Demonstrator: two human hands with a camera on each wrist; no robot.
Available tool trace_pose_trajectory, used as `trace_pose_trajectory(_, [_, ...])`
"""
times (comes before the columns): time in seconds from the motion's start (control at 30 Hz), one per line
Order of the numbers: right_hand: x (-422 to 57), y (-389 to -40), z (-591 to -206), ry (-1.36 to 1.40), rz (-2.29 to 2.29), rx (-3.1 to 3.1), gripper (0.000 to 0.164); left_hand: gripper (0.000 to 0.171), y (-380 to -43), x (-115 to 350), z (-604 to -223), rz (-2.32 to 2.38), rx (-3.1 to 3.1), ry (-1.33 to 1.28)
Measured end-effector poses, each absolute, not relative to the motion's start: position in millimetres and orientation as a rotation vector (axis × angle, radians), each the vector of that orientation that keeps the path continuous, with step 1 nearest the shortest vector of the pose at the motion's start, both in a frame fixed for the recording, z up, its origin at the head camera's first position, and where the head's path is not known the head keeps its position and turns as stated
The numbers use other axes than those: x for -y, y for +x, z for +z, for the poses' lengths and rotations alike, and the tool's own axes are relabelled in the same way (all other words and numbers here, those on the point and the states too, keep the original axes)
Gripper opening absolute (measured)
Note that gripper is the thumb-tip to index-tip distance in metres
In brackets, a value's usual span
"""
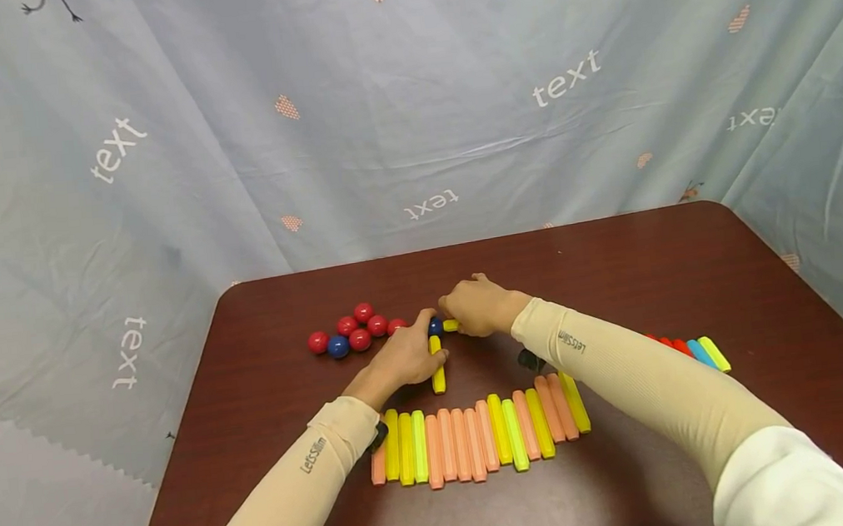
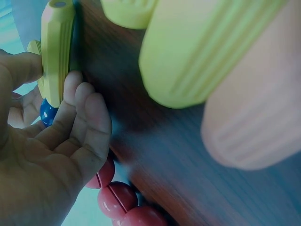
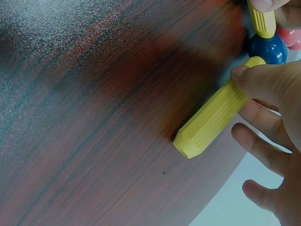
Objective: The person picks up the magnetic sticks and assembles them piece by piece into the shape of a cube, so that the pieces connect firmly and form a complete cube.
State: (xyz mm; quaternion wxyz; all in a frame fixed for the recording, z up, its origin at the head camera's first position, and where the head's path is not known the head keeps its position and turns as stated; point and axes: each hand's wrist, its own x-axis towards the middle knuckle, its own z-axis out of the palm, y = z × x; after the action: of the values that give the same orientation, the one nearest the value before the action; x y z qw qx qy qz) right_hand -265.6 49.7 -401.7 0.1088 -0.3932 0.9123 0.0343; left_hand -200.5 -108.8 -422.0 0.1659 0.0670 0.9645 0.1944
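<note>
My left hand (image 1: 400, 357) pinches a yellow rod (image 1: 438, 366) near the blue ball (image 1: 435, 326) at its far end. In the right wrist view the left thumb lies on that rod. My right hand (image 1: 481, 306) pinches a second yellow rod (image 3: 216, 110) between thumb and forefinger, its other fingers spread apart. This rod's near tip meets the same blue ball (image 3: 267, 48), so the two rods stand at an angle to each other. From the head, most of the second rod is hidden by the right hand.
Left of the hands lie several red balls (image 1: 360, 340) and another blue ball (image 1: 338, 346). A row of orange, yellow and lime rods (image 1: 475, 446) spans the table nearer the body. Red, blue and lime rods (image 1: 700, 353) lie at right, partly behind the right sleeve. A curtain (image 1: 410, 130) hangs behind the table.
</note>
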Motion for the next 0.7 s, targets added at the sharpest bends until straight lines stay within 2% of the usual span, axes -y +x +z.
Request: trace_pose_trajectory(0.7, [-49.3,-263.2,-402.9,-1.148,0.118,-2.692,0.029,0.074,-197.7,110.7,-420.7,0.552,-2.752,0.176])
